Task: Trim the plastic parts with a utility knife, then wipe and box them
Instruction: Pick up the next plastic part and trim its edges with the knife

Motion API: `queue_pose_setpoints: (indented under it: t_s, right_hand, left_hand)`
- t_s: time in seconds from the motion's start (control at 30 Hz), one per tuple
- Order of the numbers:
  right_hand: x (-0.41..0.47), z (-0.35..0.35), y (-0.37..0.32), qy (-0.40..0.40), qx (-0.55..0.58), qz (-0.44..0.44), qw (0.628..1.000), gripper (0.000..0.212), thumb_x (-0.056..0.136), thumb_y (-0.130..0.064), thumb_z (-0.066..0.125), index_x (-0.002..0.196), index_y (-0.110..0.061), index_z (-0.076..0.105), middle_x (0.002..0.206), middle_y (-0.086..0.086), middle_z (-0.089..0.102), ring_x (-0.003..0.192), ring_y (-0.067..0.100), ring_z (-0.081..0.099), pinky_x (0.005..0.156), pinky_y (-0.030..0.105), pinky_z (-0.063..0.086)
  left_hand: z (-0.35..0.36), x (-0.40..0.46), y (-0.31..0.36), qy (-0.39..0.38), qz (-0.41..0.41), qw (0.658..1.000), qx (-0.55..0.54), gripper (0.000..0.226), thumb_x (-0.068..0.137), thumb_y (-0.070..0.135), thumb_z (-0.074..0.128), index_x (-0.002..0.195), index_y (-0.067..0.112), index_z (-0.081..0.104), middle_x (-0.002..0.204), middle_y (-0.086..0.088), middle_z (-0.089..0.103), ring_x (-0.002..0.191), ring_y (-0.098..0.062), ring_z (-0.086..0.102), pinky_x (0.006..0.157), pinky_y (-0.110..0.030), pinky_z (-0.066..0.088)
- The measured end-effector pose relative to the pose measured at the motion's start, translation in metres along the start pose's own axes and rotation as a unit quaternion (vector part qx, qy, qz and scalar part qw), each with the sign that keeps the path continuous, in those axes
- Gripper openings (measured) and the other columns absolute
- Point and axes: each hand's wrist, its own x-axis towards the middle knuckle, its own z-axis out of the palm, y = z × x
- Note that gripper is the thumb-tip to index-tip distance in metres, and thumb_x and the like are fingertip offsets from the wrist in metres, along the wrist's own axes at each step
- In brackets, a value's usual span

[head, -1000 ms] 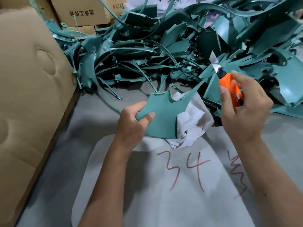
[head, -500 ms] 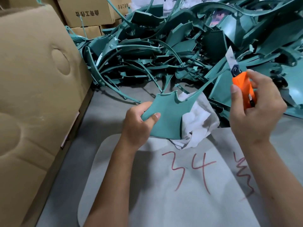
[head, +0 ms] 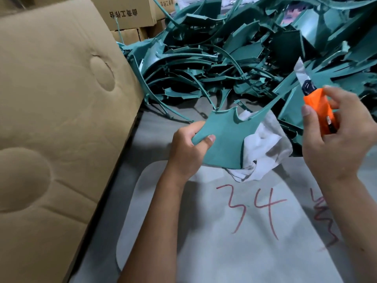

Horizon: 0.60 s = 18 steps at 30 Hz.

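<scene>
Fingers point(head: 210, 138) of the left hand point(head: 186, 152) pinch a flat teal plastic part point(head: 226, 137) at its left edge; the right hand point(head: 338, 135) curls round an orange utility knife point(head: 317, 110), blade up.

Behind the part lies a crumpled white cloth point(head: 265, 148) on the grey table point(head: 155, 139). A tan cardboard box wall point(head: 57, 119) borders the left, a heap of teal plastic offcuts point(head: 214, 58) the far side.

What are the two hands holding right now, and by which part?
Left hand pinches the green plastic part at its left edge; right hand grips the utility knife by its orange handle.
</scene>
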Motion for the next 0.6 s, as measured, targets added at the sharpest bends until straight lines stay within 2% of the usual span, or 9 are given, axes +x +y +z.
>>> queue_pose_setpoints:
  t_s: [0.07, 0.17, 0.2, 0.27, 0.33, 0.4, 0.5, 0.6]
  right_hand:
    - [0.0, 0.0, 0.002, -0.008, 0.007, -0.002, 1.0, 0.034, 0.104, -0.025, 0.066, 0.127, 0.0, 0.065, 0.11, 0.02, 0.07, 0.097, 0.029, 0.064, 0.085, 0.016, 0.041]
    - [0.0, 0.001, 0.004, -0.006, 0.023, -0.005, 1.0, 0.033, 0.105, -0.028, 0.066, 0.128, -0.004, 0.064, 0.111, 0.014, 0.069, 0.097, 0.026, 0.063, 0.087, 0.009, 0.039]
    - [0.0, 0.002, 0.007, -0.003, 0.026, -0.006, 1.0, 0.033, 0.105, -0.03, 0.065, 0.129, -0.007, 0.063, 0.113, 0.01, 0.067, 0.098, 0.025, 0.062, 0.087, 0.01, 0.041]
    - [-0.002, 0.004, 0.014, 0.002, 0.026, -0.002, 1.0, 0.035, 0.105, -0.036, 0.064, 0.133, -0.015, 0.06, 0.117, 0.001, 0.062, 0.102, 0.025, 0.063, 0.087, 0.026, 0.052]
    - [-0.004, 0.005, 0.024, -0.006, 0.01, 0.023, 1.0, 0.038, 0.105, -0.046, 0.061, 0.139, -0.029, 0.055, 0.122, -0.001, 0.063, 0.106, 0.024, 0.066, 0.087, 0.044, 0.057]
    - [-0.006, 0.006, 0.03, -0.017, -0.012, 0.051, 0.999, 0.042, 0.104, -0.053, 0.057, 0.142, -0.034, 0.051, 0.125, -0.002, 0.065, 0.108, 0.024, 0.067, 0.088, 0.049, 0.057]
    - [-0.005, 0.005, 0.031, -0.016, -0.013, 0.05, 0.999, 0.04, 0.105, -0.051, 0.058, 0.14, -0.032, 0.052, 0.124, -0.002, 0.063, 0.107, 0.024, 0.065, 0.087, 0.05, 0.056]
    - [-0.002, 0.003, 0.022, -0.004, -0.002, 0.009, 1.0, 0.034, 0.105, -0.037, 0.064, 0.132, -0.018, 0.06, 0.117, 0.004, 0.066, 0.101, 0.024, 0.064, 0.08, 0.044, 0.055]
  left_hand:
    - [-0.001, 0.0, -0.003, 0.001, -0.001, 1.0, 0.022, 0.018, 0.087, 0.022, 0.061, 0.097, 0.016, 0.074, 0.081, 0.005, 0.073, 0.077, -0.022, 0.066, 0.069, -0.042, 0.054]
    - [0.0, 0.001, -0.005, 0.016, -0.002, 1.0, 0.027, 0.021, 0.086, 0.023, 0.061, 0.099, 0.013, 0.074, 0.085, -0.004, 0.075, 0.081, -0.03, 0.068, 0.071, -0.048, 0.057]
    - [0.0, 0.001, -0.006, 0.021, -0.003, 0.999, 0.027, 0.022, 0.086, 0.023, 0.061, 0.099, 0.011, 0.074, 0.086, -0.005, 0.075, 0.082, -0.03, 0.068, 0.071, -0.048, 0.057]
    - [0.001, 0.001, -0.006, 0.028, -0.007, 0.999, 0.027, 0.022, 0.086, 0.022, 0.061, 0.099, 0.01, 0.074, 0.086, -0.005, 0.075, 0.081, -0.03, 0.068, 0.072, -0.046, 0.057]
    - [0.001, 0.001, -0.005, 0.032, -0.015, 0.999, 0.015, 0.021, 0.085, 0.021, 0.061, 0.096, 0.009, 0.073, 0.083, -0.003, 0.074, 0.076, -0.026, 0.066, 0.07, -0.04, 0.055]
    - [0.001, 0.0, -0.004, 0.027, -0.015, 1.0, -0.001, 0.021, 0.085, 0.019, 0.061, 0.096, 0.007, 0.073, 0.081, 0.0, 0.072, 0.073, -0.021, 0.064, 0.069, -0.035, 0.053]
    - [0.001, -0.001, -0.003, 0.014, -0.006, 1.0, -0.018, 0.021, 0.086, 0.017, 0.061, 0.097, 0.004, 0.072, 0.085, -0.012, 0.073, 0.077, -0.029, 0.067, 0.07, -0.04, 0.054]
    - [0.001, -0.002, -0.003, 0.003, 0.006, 1.0, -0.028, 0.018, 0.085, 0.016, 0.06, 0.093, 0.004, 0.071, 0.078, -0.004, 0.07, 0.072, -0.016, 0.06, 0.065, -0.031, 0.047]
